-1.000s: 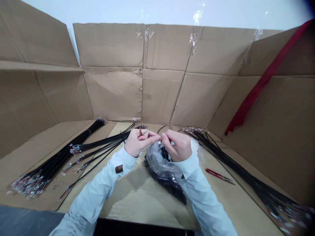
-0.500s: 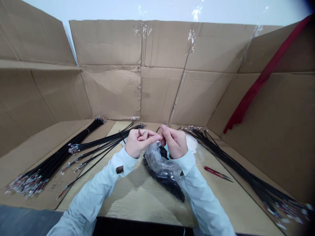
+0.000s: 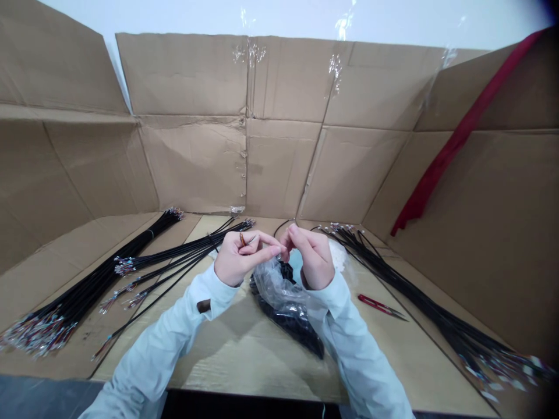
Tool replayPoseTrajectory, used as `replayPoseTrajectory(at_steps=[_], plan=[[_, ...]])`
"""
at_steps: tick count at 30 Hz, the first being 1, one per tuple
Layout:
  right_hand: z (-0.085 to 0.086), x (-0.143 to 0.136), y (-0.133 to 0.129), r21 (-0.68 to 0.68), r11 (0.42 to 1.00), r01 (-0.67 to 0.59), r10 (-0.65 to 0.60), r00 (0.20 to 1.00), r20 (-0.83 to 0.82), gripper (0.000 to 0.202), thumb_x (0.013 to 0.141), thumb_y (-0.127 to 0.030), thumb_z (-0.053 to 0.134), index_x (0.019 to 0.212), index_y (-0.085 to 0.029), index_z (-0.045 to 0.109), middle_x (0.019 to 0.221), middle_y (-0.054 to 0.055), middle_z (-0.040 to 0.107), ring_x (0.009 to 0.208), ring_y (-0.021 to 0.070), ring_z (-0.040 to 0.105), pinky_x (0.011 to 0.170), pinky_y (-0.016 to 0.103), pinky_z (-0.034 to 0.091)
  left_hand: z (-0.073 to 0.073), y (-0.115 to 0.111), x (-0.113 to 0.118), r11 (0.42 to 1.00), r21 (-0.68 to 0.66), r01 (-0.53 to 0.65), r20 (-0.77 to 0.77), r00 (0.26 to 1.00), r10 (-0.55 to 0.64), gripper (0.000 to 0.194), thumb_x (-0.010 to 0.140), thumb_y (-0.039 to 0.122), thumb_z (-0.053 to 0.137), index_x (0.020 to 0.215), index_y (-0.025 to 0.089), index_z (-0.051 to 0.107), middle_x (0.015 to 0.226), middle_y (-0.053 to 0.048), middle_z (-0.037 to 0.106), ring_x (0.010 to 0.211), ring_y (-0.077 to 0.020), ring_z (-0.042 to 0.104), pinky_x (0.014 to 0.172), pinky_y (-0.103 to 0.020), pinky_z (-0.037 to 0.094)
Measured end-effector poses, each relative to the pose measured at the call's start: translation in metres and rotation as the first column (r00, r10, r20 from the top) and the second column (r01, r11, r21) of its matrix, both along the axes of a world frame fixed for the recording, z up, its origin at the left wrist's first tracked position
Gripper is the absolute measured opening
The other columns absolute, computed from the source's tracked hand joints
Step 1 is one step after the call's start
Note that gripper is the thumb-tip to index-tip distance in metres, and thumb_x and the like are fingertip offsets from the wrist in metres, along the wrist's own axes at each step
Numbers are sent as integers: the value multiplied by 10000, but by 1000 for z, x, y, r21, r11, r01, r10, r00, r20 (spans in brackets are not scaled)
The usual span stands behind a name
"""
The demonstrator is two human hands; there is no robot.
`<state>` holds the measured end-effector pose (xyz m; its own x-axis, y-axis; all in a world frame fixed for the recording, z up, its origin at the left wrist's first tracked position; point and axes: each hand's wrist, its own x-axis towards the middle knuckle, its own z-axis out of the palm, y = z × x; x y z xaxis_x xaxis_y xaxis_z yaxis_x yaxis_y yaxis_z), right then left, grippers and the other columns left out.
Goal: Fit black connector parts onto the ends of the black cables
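My left hand (image 3: pixel 233 256) and my right hand (image 3: pixel 312 253) are raised in front of me, fingertips meeting over a clear plastic bag (image 3: pixel 273 285). Both pinch closed, and whatever lies between the fingertips is too small to make out. A small orange-brown loop (image 3: pixel 242 239) shows at the curled fingers of my left hand, with a thin dark tip beside it. Just behind the fingertips curves a thin black cable (image 3: pixel 279 225); its ends are hidden. Small black pieces (image 3: pixel 301 329) fill the bag, which rests on the table below my hands and partly behind my right forearm.
Bundles of black cables with coloured wire ends lie at left: a thick bundle (image 3: pixel 109 265) and a looser group (image 3: pixel 174 250). Another bundle (image 3: pixel 406 291) runs along the right. Red thread snips (image 3: pixel 378 304) lie right of my forearm. Cardboard walls (image 3: pixel 196 163) enclose the table.
The whole view has shifted slightly, so the table things sit a little further left. My fingertips stay together, with only a small shift of the fingers.
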<state>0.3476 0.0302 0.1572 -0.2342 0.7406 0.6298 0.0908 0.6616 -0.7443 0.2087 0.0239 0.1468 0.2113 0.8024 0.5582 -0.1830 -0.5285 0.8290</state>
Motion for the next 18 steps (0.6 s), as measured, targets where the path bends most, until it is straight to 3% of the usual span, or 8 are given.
replayPoseTrajectory(at_steps=[13,18], plan=[[1,3,-4,132,991,-33,29,999,29,402,865,-343,384,541,-121,474,490,-13,455,484,44,426,497,177,343,2,-4,-2,995,80,54,-24,998,-53,556,695,217,625,451,157,130,775,-89,675,665,-133,611,652,-270,465],[0,5,-4,273,962,18,-53,992,119,349,853,-314,406,567,-125,471,524,-12,464,504,45,423,511,178,340,2,-3,-2,996,76,38,-10,999,-37,543,695,214,623,449,154,143,744,-71,656,615,-100,562,622,-255,444]])
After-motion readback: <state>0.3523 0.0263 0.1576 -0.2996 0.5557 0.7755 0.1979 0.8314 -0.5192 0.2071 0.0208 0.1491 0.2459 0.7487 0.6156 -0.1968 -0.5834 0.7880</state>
